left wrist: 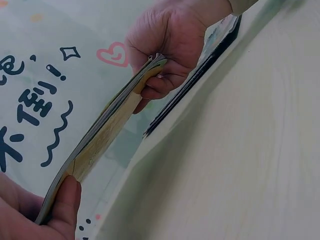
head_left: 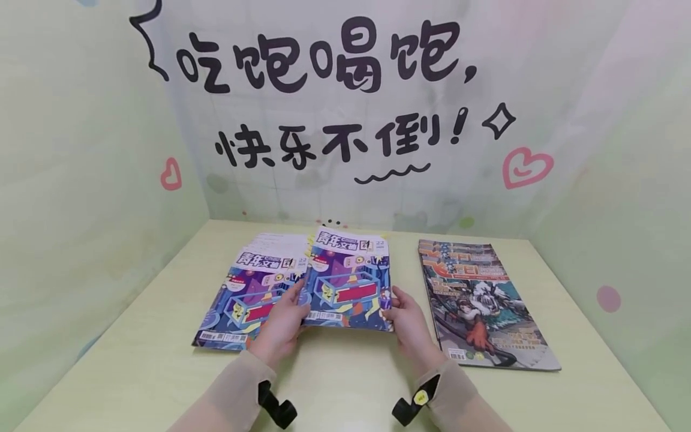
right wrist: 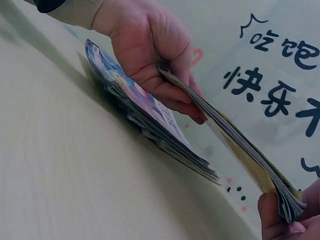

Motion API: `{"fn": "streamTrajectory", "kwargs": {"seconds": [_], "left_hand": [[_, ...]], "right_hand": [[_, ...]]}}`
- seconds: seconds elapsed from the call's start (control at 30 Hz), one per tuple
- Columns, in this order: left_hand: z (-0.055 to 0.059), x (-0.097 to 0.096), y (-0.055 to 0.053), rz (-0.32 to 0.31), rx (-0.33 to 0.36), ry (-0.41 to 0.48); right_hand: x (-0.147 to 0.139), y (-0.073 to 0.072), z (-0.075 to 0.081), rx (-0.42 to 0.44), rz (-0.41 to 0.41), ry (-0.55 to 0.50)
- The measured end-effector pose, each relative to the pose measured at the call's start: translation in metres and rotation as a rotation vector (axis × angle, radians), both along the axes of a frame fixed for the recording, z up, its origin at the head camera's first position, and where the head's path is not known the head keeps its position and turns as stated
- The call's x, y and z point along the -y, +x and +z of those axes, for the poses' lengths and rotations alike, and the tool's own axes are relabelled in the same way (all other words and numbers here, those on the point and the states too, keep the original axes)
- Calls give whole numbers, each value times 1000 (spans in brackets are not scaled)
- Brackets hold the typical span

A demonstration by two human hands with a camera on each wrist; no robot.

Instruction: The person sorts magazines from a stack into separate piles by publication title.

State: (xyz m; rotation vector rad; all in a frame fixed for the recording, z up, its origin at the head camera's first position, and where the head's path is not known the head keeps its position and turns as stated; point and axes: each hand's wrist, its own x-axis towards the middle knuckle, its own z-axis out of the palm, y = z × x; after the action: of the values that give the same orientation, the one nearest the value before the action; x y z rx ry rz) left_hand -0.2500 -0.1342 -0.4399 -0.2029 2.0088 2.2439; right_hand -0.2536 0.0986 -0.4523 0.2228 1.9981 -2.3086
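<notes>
Both hands hold up a purple and blue magazine (head_left: 351, 270) at the middle of the table, its cover facing me. The left hand (head_left: 282, 321) grips its left edge and the right hand (head_left: 409, 324) its right edge. In the left wrist view the magazine (left wrist: 102, 122) shows from its lower edge, slightly bowed, with fingers under it and thumbs over the sides. The right wrist view shows the same magazine (right wrist: 242, 145) clear of the table. Left of it lies a stack of magazines (head_left: 245, 303) with the same cover, partly hidden by the left hand.
On the right of the table (head_left: 345, 384) lies a second stack of magazines (head_left: 486, 312) with a dark, illustrated cover, slightly fanned at the top. A printed cloth backdrop (head_left: 345, 198) encloses the back and sides. Black wrist cameras (head_left: 278, 408) sit on both sleeves.
</notes>
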Motion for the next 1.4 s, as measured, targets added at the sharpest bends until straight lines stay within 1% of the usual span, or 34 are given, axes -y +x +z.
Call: {"fn": "streamTrajectory", "kwargs": {"seconds": [0.07, 0.17, 0.27, 0.33, 0.4, 0.5, 0.57, 0.63, 0.77, 0.83, 0.93, 1.07, 1.17, 1.3, 1.4], "left_hand": [[-1, 13, 5, -7, -15, -14], [0, 34, 13, -17, -28, -58], [2, 56, 22, -16, -15, -94], [5, 71, 27, -12, 5, -116], [7, 86, 31, -10, 20, -113], [9, 106, 36, -21, 28, -113], [9, 118, 39, -33, 20, -117], [8, 129, 41, -40, 19, -143], [6, 149, 45, -27, 39, -201], [5, 155, 46, -14, 55, -236], [3, 161, 47, -7, 71, -354], [1, 163, 48, -11, 71, -476], [1, 160, 48, -7, 68, -519], [3, 159, 48, 4, 59, -597], [4, 160, 46, 9, 54, -652]], "right_hand": [[10, 3, 1, 4, 24, 0], [28, 7, 4, 7, 56, 14], [48, 11, 8, 3, 83, 38], [62, 13, 11, -1, 99, 49], [75, 15, 12, -12, 114, 55], [93, 17, 13, -22, 140, 45], [105, 19, 13, -19, 156, 41], [116, 20, 13, -8, 167, 40], [135, 23, 12, 6, 180, 50], [143, 24, 10, 4, 184, 60], [151, 26, 7, 6, 191, 82], [156, 29, 2, 24, 196, 117], [157, 30, 0, 31, 192, 120], [159, 30, -1, 28, 201, 119], [160, 30, 1, 24, 215, 144]]}}
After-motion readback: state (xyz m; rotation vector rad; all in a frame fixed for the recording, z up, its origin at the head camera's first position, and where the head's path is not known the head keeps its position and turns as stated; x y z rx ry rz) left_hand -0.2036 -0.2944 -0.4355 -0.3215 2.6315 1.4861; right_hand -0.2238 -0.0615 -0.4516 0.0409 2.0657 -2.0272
